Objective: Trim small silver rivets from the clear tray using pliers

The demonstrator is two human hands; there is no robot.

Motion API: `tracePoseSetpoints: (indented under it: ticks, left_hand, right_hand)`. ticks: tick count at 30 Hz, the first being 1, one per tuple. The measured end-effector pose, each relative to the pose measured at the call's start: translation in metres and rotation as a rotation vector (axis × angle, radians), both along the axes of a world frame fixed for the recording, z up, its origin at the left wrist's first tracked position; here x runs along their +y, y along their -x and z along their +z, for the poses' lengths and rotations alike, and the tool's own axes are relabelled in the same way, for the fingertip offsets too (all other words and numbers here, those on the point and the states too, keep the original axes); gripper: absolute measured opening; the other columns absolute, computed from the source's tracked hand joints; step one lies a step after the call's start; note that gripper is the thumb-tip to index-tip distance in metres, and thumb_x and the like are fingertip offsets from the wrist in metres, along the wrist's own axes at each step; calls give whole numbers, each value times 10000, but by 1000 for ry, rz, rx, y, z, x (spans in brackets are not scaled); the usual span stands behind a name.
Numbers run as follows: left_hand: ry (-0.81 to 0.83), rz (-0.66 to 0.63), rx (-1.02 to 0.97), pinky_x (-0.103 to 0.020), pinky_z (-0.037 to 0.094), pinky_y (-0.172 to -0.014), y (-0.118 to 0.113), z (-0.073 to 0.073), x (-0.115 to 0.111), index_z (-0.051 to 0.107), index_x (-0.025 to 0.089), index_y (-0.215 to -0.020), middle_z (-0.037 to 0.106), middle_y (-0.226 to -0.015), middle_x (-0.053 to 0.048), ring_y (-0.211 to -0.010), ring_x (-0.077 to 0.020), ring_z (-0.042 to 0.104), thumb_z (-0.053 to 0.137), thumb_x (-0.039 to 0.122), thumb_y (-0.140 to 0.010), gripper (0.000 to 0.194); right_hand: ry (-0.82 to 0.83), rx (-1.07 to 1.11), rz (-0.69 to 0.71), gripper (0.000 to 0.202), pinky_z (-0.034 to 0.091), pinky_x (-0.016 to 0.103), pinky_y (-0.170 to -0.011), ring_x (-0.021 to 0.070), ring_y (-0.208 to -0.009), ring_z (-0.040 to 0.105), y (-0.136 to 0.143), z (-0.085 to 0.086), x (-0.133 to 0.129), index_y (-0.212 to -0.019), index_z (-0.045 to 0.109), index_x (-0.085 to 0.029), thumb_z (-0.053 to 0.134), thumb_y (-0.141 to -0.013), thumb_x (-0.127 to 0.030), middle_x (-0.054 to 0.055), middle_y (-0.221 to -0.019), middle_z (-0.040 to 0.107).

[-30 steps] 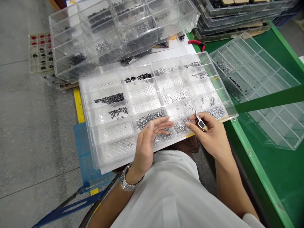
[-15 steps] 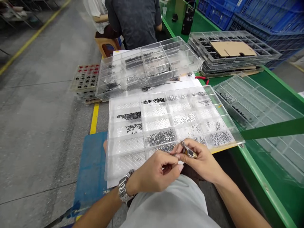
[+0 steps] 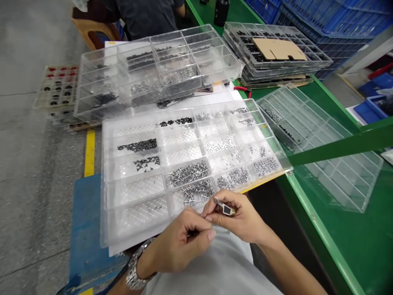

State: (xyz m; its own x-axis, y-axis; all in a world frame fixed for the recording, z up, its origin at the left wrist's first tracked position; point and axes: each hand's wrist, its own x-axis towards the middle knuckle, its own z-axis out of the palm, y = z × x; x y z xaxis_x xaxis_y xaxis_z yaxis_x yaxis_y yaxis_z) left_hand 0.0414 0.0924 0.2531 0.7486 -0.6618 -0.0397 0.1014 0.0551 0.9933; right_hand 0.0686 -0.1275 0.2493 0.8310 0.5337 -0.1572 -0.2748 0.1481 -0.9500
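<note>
Green workbench (image 3: 344, 241), right hand (image 3: 244, 219) half-curled, grip around small tool (image 3: 226, 209), left hand (image 3: 176, 241) curled near, grip unclear

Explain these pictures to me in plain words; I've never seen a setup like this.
There's no machine here: a camera on a person's head looks forward and down at two bare hands. The left hand, with a metal watch at its wrist, meets the right hand. The right holds a small silver tool; whether the left holds anything is hidden. Before them lies a clear divided tray with small silvery parts and black parts sorted into compartments. More clear trays stand behind and beside it.
</note>
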Motion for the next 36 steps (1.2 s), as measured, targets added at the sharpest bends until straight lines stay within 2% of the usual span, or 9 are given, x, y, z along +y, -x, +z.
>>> tracePoseSetpoints:
  ticks: [6, 10, 14, 18, 23, 25, 31, 33, 36]
  left_hand:
    - [70, -23, 62, -331, 189, -556, -6, 3, -7, 251, 204, -662, 192, -598, 58, -560, -98, 187, 560, 400, -1117, 585]
    - [161, -34, 107, -277, 178, -473, -7, 10, -10, 462, 188, -652, 258, -532, 68, -487, -63, 225, 708, 443, -1001, 498]
    - [270, -41, 249, -242, 135, -388, -2, 13, -10, 643, 194, -744, 363, -469, 78, -390, -39, 236, 835, 486, -899, 382]
    - [357, -37, 296, -278, 118, -395, -6, 20, -4, 762, 223, -882, 318, -430, 95, -345, -56, 175, 819, 606, -912, 389]
    - [353, 27, 359, -310, 154, -457, -19, 27, 11, 760, 271, -1094, 320, -482, 92, -397, -98, 183, 770, 591, -963, 346]
    - [356, 93, 343, -306, 177, -474, -19, 24, 13, 741, 267, -1110, 335, -496, 90, -417, -102, 200, 766, 570, -983, 330]
    - [351, 441, 230, -281, 178, -493, -3, 3, 2, 754, 229, -1067, 317, -530, 93, -448, -88, 198, 702, 402, -1066, 181]
    - [258, 553, 168, -286, 192, -498, 1, -4, -4, 772, 218, -1024, 337, -527, 90, -448, -82, 214, 674, 359, -1100, 188]
    - [1, 682, 77, -280, 265, -502, 1, -7, -15, 806, 225, -1062, 458, -568, 67, -466, -82, 340, 644, 295, -1138, 191]
  right_hand:
    - [-2, -38, 56, 281, 560, 274, -829, 132, -882, 673, -3, 1, -7, -1148, 786, -234, 878, -936, -74, 20, -1055, 771]
    - [-93, 28, 75, 245, 535, 261, -779, 116, -814, 623, -7, 0, -6, -1117, 776, -218, 894, -938, -100, 21, -1015, 769]
    - [-150, 92, 103, 270, 520, 271, -760, 120, -777, 605, -8, -1, -6, -1114, 767, -217, 936, -918, -143, 24, -984, 775]
    - [-141, 112, 88, 245, 515, 285, -741, 136, -790, 627, -10, 2, -8, -1103, 762, -248, 934, -937, -192, 21, -1020, 762]
    - [-41, 93, 22, 192, 532, 313, -728, 171, -823, 648, -14, 7, -9, -1075, 750, -281, 913, -974, -278, 24, -1025, 777]
    - [-13, 75, 3, 196, 533, 320, -718, 181, -830, 651, -15, 8, -9, -1070, 748, -285, 917, -972, -288, 26, -1014, 780]
    - [-29, 86, -38, 195, 528, 317, -741, 173, -858, 653, -13, 7, -11, -1089, 748, -306, 888, -993, -208, 12, -1041, 796]
    - [-23, 92, -63, 188, 540, 321, -763, 179, -886, 668, -12, 5, -15, -1082, 754, -305, 894, -989, -220, 11, -1027, 787]
    - [17, 106, -151, 186, 590, 345, -846, 197, -941, 715, -13, 2, -24, -1064, 758, -290, 920, -972, -287, 18, -1011, 782]
